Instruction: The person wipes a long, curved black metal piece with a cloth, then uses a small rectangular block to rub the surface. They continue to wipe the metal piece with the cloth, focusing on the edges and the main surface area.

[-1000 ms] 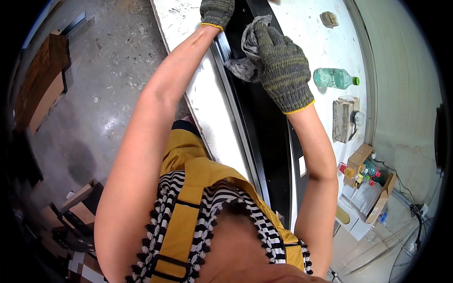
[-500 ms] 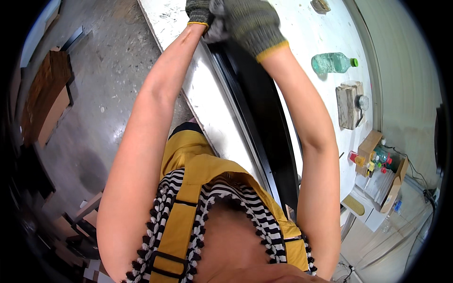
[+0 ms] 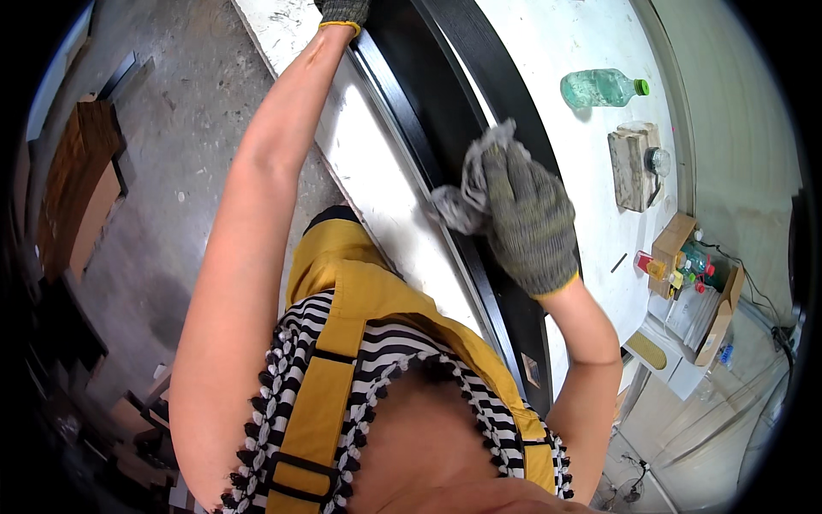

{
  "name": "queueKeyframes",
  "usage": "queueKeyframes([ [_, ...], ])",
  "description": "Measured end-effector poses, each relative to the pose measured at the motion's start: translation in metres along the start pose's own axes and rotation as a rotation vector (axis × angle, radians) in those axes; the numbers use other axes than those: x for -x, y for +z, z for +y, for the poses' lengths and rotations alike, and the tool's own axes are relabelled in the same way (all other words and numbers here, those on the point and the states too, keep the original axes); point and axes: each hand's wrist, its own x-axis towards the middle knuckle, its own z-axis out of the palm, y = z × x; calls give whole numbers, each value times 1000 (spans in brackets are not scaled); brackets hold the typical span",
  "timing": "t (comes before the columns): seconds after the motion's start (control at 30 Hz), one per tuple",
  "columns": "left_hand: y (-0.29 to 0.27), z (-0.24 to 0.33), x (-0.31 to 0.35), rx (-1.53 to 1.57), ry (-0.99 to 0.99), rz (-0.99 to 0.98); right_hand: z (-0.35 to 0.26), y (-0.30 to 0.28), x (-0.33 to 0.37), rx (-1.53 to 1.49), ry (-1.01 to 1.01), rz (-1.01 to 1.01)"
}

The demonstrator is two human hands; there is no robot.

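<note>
In a grey knit glove with a yellow cuff, my right hand (image 3: 533, 224) presses a crumpled grey rag (image 3: 462, 210) onto a long black board (image 3: 419, 94). The fingers point up the board and are closed over the cloth. The board runs lengthwise along the table, with a shiny rail along its left edge and a second black strip (image 3: 505, 64) beside it. At the top edge of the view, my gloved left hand (image 3: 345, 10) is at the board's left edge; its fingers are cut off, so their grip is hidden.
On the white table (image 3: 591, 43), to the right, lie a green plastic bottle (image 3: 599, 88) and a grey block (image 3: 634, 167) with a small jar. Farther down stands a cardboard box (image 3: 723, 317) of bottles. Brown boards (image 3: 77, 188) stand on the concrete floor at left.
My right hand has drawn the rag from the far end down the board toward me, away from my left hand. My left hand has shifted slightly up and left.
</note>
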Motion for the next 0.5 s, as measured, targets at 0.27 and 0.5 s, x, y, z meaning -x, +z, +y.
queueKeyframes([
  [0.27, 17, -30, -4, -185, 62, -86, 11, 27, -123, -42, -35, 228],
  [0.5, -14, 4, -13, 180, -21, -24, -7, 14, 28, -15, 103, 190],
])
